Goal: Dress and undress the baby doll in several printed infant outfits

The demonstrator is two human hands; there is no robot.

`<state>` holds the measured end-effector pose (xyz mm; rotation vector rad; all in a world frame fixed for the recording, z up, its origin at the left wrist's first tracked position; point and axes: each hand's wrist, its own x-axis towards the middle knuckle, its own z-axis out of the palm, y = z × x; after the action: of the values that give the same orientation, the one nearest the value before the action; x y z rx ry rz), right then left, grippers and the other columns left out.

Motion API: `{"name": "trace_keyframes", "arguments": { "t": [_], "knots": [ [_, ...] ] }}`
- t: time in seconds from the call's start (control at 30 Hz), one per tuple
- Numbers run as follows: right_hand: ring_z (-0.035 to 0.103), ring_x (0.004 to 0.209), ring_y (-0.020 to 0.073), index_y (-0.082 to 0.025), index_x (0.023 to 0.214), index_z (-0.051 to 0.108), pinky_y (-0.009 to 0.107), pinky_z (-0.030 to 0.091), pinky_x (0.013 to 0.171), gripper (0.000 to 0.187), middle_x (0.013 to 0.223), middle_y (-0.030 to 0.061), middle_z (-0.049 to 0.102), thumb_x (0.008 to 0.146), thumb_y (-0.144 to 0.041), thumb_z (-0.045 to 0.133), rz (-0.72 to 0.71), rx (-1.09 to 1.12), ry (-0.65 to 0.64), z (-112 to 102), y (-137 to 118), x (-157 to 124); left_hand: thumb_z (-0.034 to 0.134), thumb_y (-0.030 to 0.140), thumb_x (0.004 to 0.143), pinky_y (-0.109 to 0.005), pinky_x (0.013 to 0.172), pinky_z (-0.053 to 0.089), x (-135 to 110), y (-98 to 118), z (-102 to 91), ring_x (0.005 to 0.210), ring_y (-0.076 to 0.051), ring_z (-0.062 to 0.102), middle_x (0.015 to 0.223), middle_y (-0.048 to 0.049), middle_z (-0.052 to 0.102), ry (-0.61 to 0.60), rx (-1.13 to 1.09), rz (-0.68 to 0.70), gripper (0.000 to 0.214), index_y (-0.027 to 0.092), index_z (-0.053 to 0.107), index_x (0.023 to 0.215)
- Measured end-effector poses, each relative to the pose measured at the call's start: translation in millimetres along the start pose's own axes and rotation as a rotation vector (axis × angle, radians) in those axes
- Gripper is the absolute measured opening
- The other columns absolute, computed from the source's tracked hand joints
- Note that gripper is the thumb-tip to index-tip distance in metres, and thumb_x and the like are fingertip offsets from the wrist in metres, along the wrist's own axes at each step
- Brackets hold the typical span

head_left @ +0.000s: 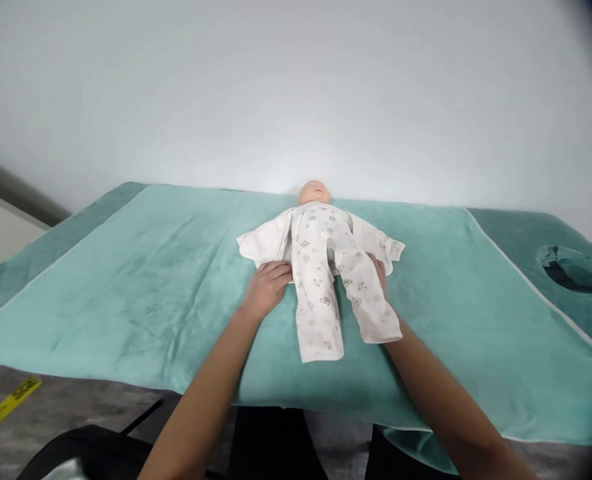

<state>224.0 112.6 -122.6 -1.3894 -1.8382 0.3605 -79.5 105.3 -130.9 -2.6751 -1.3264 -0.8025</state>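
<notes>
A baby doll lies on its back on a teal towel, head away from me. It wears a white printed sleepsuit with both legs stretched toward me. My left hand rests palm down beside the doll's waist, fingers touching the suit's edge under its sleeve. Most of my right hand is hidden behind the suit's leg, with only some fingers showing at the doll's hip.
The towel covers a padded green table with a face hole at the right. A pale wall stands behind. Grey floor with a yellow tape strip and a dark object lies at lower left.
</notes>
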Motion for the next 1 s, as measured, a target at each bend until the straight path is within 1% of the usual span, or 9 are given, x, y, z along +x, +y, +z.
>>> {"name": "trace_keyframes", "arguments": {
  "t": [0.1,0.27,0.43,0.5,0.57,0.63,0.77,0.87,1.0],
  "knots": [
    [0.051,0.117,0.0328,-0.021,0.097,0.073,0.053,0.029,0.107,0.017,0.113,0.0115,0.071,0.088,-0.016,0.058,-0.069,-0.212,0.093,-23.2,5.2,-6.6,0.050,0.008,0.090,-0.044,0.100,0.047,2.9,5.7,-5.0,0.122,-0.025,0.060,0.115,-0.0072,0.074,-0.018,0.034,0.004,0.034,0.024,0.076,0.104],
    [0.058,0.105,0.0223,-0.024,0.091,0.075,0.041,0.032,0.103,0.031,0.099,0.0047,0.075,0.087,-0.006,0.049,-0.321,-0.466,0.054,-47.0,9.9,-33.3,0.049,0.007,0.088,-0.045,0.098,0.049,4.6,16.5,-16.6,0.118,-0.027,0.061,0.113,-0.0106,0.073,0.022,0.075,0.027,0.032,0.019,0.076,0.100],
    [0.062,0.091,0.0193,-0.021,0.086,0.074,0.039,0.036,0.102,0.038,0.084,0.0036,0.074,0.076,0.001,0.044,-0.229,-0.452,0.096,-51.2,2.4,-44.2,0.045,0.010,0.089,-0.040,0.087,0.052,-6.8,21.8,-18.7,0.095,-0.024,0.067,0.100,-0.0096,0.074,0.092,0.050,-0.006,0.029,0.018,0.073,0.089],
    [0.064,0.094,0.0208,-0.021,0.090,0.073,0.040,0.039,0.102,0.038,0.090,0.0053,0.074,0.080,-0.001,0.042,-0.182,-0.365,0.160,-50.6,-11.3,-35.7,0.044,0.012,0.091,-0.039,0.086,0.053,-8.3,22.3,-17.8,0.095,-0.023,0.067,0.104,-0.0107,0.073,0.150,0.047,-0.043,0.030,0.018,0.071,0.101],
    [0.064,0.107,0.0233,-0.021,0.106,0.071,0.042,0.043,0.102,0.038,0.106,0.0085,0.073,0.089,-0.010,0.040,-0.161,-0.237,0.188,-47.6,-31.0,-22.0,0.046,0.018,0.093,-0.039,0.089,0.052,-7.2,22.4,-17.1,0.103,-0.024,0.066,0.115,-0.0130,0.070,0.199,0.028,-0.087,0.029,0.018,0.067,0.113],
    [0.059,0.122,0.0248,-0.022,0.124,0.065,0.044,0.045,0.104,0.039,0.126,0.0108,0.067,0.096,-0.023,0.039,-0.146,-0.120,0.151,-39.7,-52.4,-8.9,0.049,0.030,0.096,-0.038,0.087,0.052,-5.5,23.1,-17.1,0.103,-0.025,0.065,0.114,-0.0135,0.069,0.166,-0.015,-0.123,0.025,0.018,0.065,0.111],
    [0.038,0.146,0.0280,-0.023,0.144,0.050,0.050,0.038,0.115,0.050,0.155,0.0103,0.045,0.097,-0.039,0.045,-0.143,-0.071,-0.051,-10.3,-79.5,-7.7,0.049,0.048,0.095,-0.032,0.068,0.046,-7.0,32.1,-17.7,0.077,-0.020,0.061,0.082,-0.0062,0.065,-0.063,-0.140,-0.207,0.035,0.020,0.059,0.078],
    [0.022,0.153,0.0314,-0.019,0.152,0.041,0.056,0.030,0.119,0.057,0.161,0.0120,0.035,0.098,-0.037,0.045,-0.178,-0.126,-0.222,4.4,-76.4,-34.2,0.051,0.053,0.092,-0.030,0.066,0.042,-13.1,50.6,-19.5,0.070,-0.019,0.056,0.069,-0.0023,0.059,-0.154,-0.276,-0.298,0.042,0.020,0.052,0.066],
    [0.018,0.155,0.0279,-0.024,0.155,0.036,0.051,0.033,0.120,0.055,0.163,0.0080,0.031,0.101,-0.035,0.042,-0.226,-0.078,-0.342,-10.3,-62.5,-80.3,0.050,0.050,0.089,-0.031,0.069,0.042,-22.7,80.8,-29.6,0.066,-0.017,0.050,0.062,0.0010,0.053,-0.089,-0.521,-0.463,0.041,0.020,0.048,0.061]
  ]
}}
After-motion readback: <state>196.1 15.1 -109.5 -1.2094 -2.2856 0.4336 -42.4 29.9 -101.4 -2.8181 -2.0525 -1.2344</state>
